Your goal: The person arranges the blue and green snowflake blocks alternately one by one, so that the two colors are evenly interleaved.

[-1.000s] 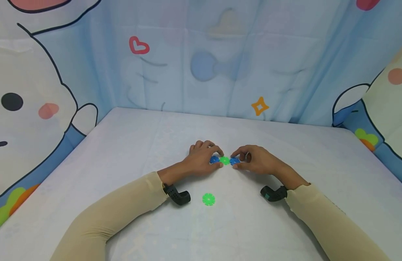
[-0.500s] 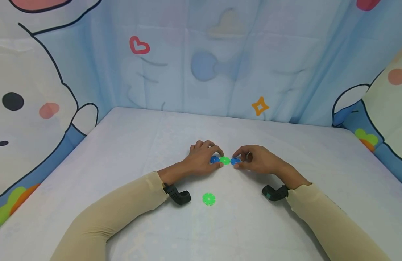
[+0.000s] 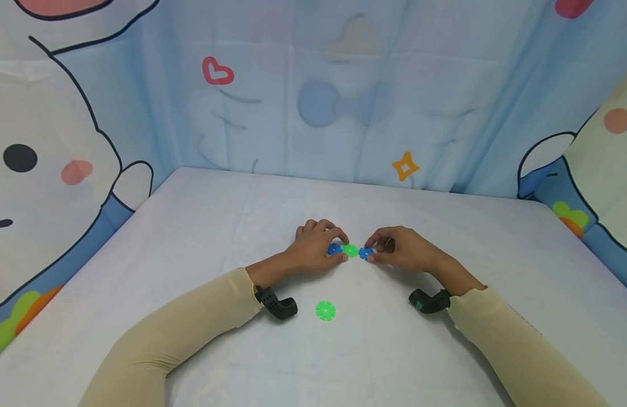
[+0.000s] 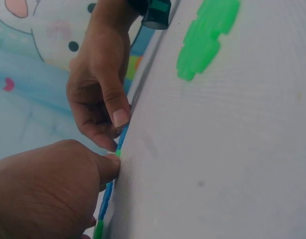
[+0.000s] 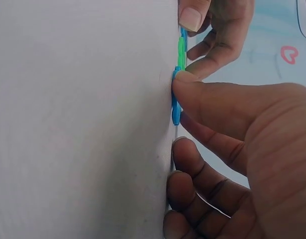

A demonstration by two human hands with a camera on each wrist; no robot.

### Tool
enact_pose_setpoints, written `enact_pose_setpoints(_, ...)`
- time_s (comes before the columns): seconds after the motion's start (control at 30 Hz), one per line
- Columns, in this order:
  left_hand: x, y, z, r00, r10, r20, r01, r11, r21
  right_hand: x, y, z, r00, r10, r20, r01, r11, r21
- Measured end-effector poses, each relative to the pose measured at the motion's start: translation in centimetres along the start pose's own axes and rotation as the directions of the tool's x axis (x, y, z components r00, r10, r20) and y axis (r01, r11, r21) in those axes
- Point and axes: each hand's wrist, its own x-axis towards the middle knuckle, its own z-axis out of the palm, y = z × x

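Flat notched plastic discs lie in a row on the table between the two hands. My left hand point(image 3: 313, 247) pinches the green disc point(image 3: 350, 250) between thumb and forefinger. A blue disc point(image 3: 334, 249) is partly under that hand, and the left wrist view shows another green piece point(image 4: 98, 230) beyond it. My right hand point(image 3: 402, 249) pinches the right-hand blue disc point(image 3: 366, 253) by its edge, with the other fingers curled near the table. This blue disc meets the green one at its edge; whether their notches interlock, I cannot tell.
A loose green disc point(image 3: 325, 310) lies nearer the person on the white-covered table point(image 3: 272, 362). Black wrist devices point(image 3: 277, 304) sit at both sleeve cuffs. Behind the table hangs a printed blue curtain point(image 3: 344, 96).
The right thumb and fingertips have shifted slightly to the right along the blue disc, which has barely moved. My left hand and the loose green disc stay where they were.
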Motion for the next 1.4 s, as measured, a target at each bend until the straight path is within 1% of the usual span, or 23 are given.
enact_pose_setpoints(0.4, 0.0, 0.0, 0.1, 1.000, 0.002, -0.006, -0.002, 1.000, 0.004, 0.0, 0.1, 0.0, 1.000, 0.006, 0.002, -0.006, 1.000, 0.004)
enact_pose_setpoints(0.5, 0.1, 0.1, 0.0, 1.000, 0.006, -0.006, -0.006, 1.000, 0.004, -0.1, 0.0, -0.3, 1.000, 0.008, 0.006, -0.008, 1.000, 0.001)
enact_pose_setpoints(0.63, 0.3, 0.3, -0.2, 1.000, 0.015, -0.005, -0.015, 1.000, -0.003, -0.4, -0.3, -0.9, 0.999, 0.030, 0.012, -0.030, 1.000, -0.007)
enact_pose_setpoints(0.73, 0.2, 0.3, -0.1, 1.000, 0.007, -0.003, -0.007, 1.000, 0.005, -0.6, -0.7, -1.1, 0.999, 0.031, 0.023, -0.031, 1.000, -0.005)
enact_pose_setpoints(0.9, 0.1, 0.2, -0.1, 1.000, -0.010, 0.007, 0.010, 1.000, 0.018, -1.2, -2.3, -1.4, 0.999, -0.007, 0.041, 0.007, 1.000, 0.006)
enact_pose_setpoints(1.07, 0.3, 0.5, 0.0, 1.000, 0.004, 0.008, -0.004, 1.000, 0.020, -2.9, -4.8, -0.7, 0.994, -0.061, 0.093, 0.060, 0.998, 0.016)
enact_pose_setpoints(1.23, 0.6, 0.9, -0.2, 0.999, 0.021, 0.040, -0.022, 0.999, 0.024, -4.5, -7.4, 0.8, 0.978, -0.152, 0.144, 0.146, 0.988, 0.046)
enact_pose_setpoints(1.4, 1.0, 1.5, -0.1, 0.998, 0.048, 0.050, -0.050, 0.998, 0.027, -5.1, -9.3, 2.4, 0.959, -0.232, 0.164, 0.225, 0.973, 0.057)
